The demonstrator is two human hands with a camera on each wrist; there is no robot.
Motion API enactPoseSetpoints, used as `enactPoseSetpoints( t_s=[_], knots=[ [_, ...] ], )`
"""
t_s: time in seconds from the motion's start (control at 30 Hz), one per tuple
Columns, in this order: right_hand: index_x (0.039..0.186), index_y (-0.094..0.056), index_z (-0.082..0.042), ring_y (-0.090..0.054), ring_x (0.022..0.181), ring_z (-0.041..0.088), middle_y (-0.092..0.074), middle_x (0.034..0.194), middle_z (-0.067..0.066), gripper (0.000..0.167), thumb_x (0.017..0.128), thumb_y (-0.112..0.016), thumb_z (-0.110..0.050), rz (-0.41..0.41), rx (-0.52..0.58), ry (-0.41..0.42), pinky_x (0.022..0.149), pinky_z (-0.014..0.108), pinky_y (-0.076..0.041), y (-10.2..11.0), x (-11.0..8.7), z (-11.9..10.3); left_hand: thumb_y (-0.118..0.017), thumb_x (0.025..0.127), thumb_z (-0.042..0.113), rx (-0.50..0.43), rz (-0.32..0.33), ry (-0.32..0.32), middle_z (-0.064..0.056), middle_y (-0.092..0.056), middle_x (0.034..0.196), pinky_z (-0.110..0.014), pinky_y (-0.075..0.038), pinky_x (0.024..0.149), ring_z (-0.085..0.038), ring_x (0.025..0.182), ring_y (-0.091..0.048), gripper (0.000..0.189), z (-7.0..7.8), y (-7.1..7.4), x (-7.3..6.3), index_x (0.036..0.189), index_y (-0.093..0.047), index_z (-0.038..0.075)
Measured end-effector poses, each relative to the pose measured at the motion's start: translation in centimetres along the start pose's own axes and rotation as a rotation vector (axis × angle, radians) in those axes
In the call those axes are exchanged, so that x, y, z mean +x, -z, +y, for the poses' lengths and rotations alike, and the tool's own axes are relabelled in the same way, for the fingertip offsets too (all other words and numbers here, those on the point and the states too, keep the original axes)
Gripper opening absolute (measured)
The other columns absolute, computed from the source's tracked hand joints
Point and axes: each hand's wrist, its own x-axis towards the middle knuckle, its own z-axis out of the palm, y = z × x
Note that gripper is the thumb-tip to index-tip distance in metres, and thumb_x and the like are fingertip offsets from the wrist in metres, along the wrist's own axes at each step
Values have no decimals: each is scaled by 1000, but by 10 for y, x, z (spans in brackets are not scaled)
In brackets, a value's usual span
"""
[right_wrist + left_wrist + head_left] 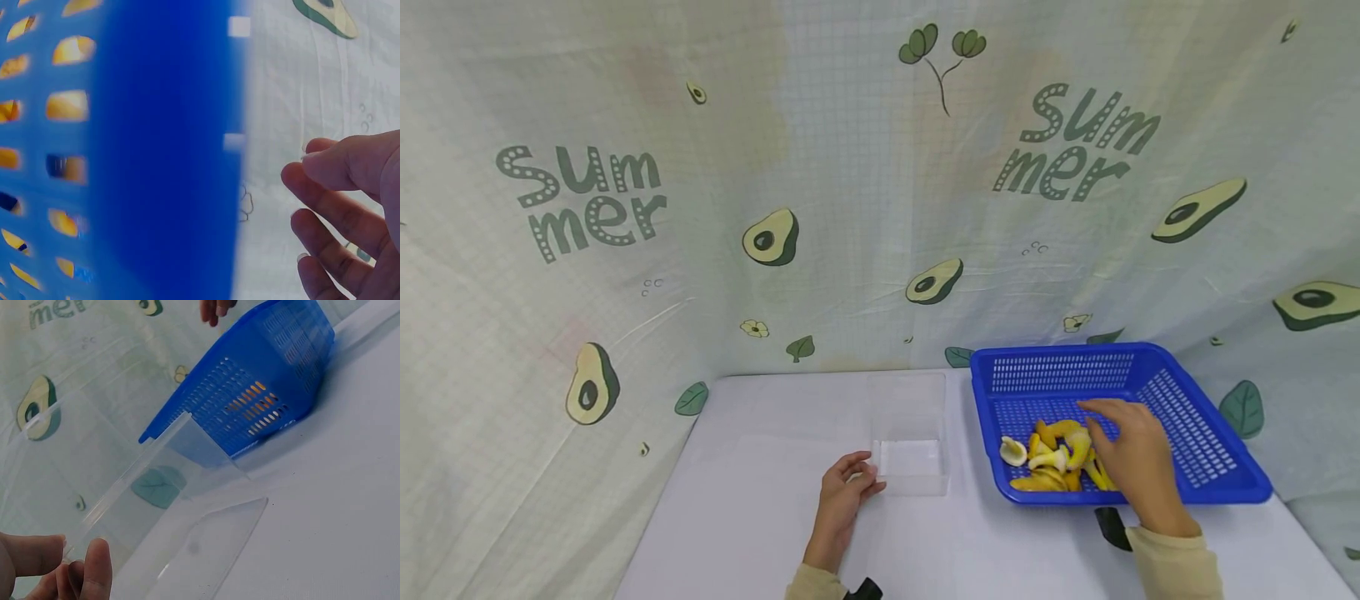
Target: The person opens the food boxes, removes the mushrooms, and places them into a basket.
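Observation:
A clear plastic box [910,485] stands on the white table. My left hand [847,492] is at its left side, pinching the wall's rim between thumb and fingers [97,569]. To the right, a blue plastic basket [1213,408] holds several yellow, mushroom-like pieces [1052,479], some with pale parts, heaped at its front left. Over this heap hovers my right hand [1131,446], its fingers loosely bent and apart. In the right wrist view nothing sits between the thumb and fingers [334,200], and the basket's wall [169,150] blocks much of the scene.
Behind the table hangs a pale curtain [850,167] printed with avocados, leaves and lettering. The basket stands close to it at the back right. White table surface [737,500] extends left of the box and in front of it.

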Motion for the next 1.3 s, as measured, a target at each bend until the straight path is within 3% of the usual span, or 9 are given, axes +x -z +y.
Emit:
enactPoseSetpoints(
  t_s=[0.4,0.87,1.3],
  knots=[
    [107,-78,2,-62,102,49,-74,110,28,23,86,-80,9,-69,-1,-69,86,70,-49,0,-7,-4,-62,97,-13,-3,-2,28,-5,-56,98,-27,-65,79,-12,82,-61,40,0,0,2,136,-51,-19],
    [105,-79,1,-64,100,46,-75,107,24,22,84,-81,9,-102,0,-86,83,67,-51,1,-24,1,-62,97,-11,-8,-25,26,-4,-57,97,-26,-65,80,-14,85,-62,40,4,2,2,135,-52,-18],
    [106,-78,2,-61,102,48,-73,109,27,22,85,-81,9,-107,-29,-118,83,68,-49,4,-32,14,-62,104,2,42,11,58,-4,-61,98,-24,-62,74,-13,83,-59,36,7,9,5,136,-55,-13]
  ],
)
